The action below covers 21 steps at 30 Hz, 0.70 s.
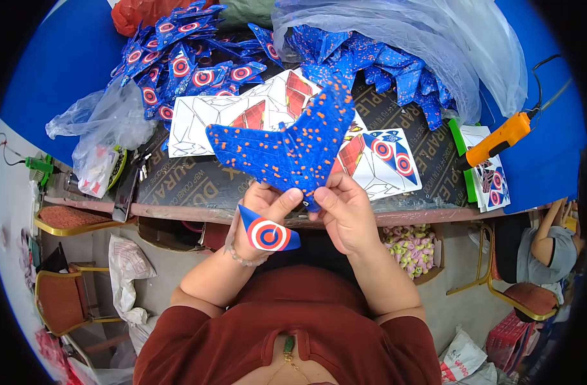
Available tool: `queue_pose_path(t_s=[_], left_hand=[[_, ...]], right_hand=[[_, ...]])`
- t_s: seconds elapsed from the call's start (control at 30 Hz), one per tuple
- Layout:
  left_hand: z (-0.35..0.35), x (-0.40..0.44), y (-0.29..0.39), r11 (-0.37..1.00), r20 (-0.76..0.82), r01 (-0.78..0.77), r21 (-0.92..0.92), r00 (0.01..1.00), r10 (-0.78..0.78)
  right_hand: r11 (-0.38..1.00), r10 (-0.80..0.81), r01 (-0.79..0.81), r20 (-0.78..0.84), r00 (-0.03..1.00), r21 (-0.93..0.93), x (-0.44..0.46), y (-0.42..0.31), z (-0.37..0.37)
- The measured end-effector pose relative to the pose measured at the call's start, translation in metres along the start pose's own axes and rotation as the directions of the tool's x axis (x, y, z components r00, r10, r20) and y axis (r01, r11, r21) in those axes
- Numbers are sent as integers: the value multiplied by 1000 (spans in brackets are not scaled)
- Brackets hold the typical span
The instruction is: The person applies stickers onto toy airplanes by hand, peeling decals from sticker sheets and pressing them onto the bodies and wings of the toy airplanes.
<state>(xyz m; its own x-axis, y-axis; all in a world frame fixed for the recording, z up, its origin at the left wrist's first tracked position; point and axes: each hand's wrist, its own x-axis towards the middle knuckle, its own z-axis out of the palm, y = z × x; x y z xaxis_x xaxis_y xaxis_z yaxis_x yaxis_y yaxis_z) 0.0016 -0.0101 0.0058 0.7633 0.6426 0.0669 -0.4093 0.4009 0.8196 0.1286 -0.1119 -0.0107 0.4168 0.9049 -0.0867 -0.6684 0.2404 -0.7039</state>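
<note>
A blue wing-shaped piece with orange speckles (287, 151) is held up over the table's front edge. My left hand (261, 208) pinches its lower edge, thumb on top. A blue sticker with a red and white target (269, 235) clings to the back of that hand near the wrist. My right hand (345, 208) grips the narrow bottom tip of the piece between thumb and fingers. Behind the piece lie white sticker sheets (191, 122) with red printed shapes, and another sheet (396, 173) bears target stickers.
Target-marked blue pieces (181, 67) are heaped at the back left. Speckled blue pieces (402, 70) pile up under clear plastic (434, 32) at the back right. An orange-handled tool (502, 138) rests by a green tray (460, 151). Another person (553, 250) is at the far right.
</note>
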Motion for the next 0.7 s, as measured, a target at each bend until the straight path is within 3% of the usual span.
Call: queue_pose_path(t_s=[0.13,0.23,0.27,0.33,0.4,0.47,0.5,0.57,0.6,0.63,0.7], left_hand=[[-10,8,0,999,-23,-53,-8,998,52],[-11,21,12,857,-102,-469,214,862,497],[-19,24,15,689,-93,-602,404,722,685],[-29,21,38,254,203,-551,795,636,745],[-28,19,50,318,200,-386,866,849,488],[-27,23,46,432,151,-261,863,950,272],[-20,23,58,371,137,-147,917,989,54],[-29,28,40,531,162,-209,821,978,135],[-21,25,42,549,121,-174,817,984,133],[-14,24,46,476,141,-196,857,979,147],[-14,24,44,321,226,-255,912,966,127]], right_hand=[[993,-119,120,-14,993,0,1,5,-3],[935,-317,298,-73,946,-192,8,-6,-24],[893,-361,317,-87,929,-318,8,-14,-30],[814,-394,316,-64,917,-488,8,-29,-36],[810,-326,286,13,945,-513,7,-38,-38],[781,-221,247,116,968,-573,5,-45,-33],[781,-217,247,122,968,-574,7,-45,-33],[756,-156,229,171,973,-613,12,-43,-34],[615,-242,308,198,950,-726,14,-44,-29],[413,-393,404,241,888,-816,14,-46,-21],[-38,-611,505,420,671,-862,10,-51,-3]])
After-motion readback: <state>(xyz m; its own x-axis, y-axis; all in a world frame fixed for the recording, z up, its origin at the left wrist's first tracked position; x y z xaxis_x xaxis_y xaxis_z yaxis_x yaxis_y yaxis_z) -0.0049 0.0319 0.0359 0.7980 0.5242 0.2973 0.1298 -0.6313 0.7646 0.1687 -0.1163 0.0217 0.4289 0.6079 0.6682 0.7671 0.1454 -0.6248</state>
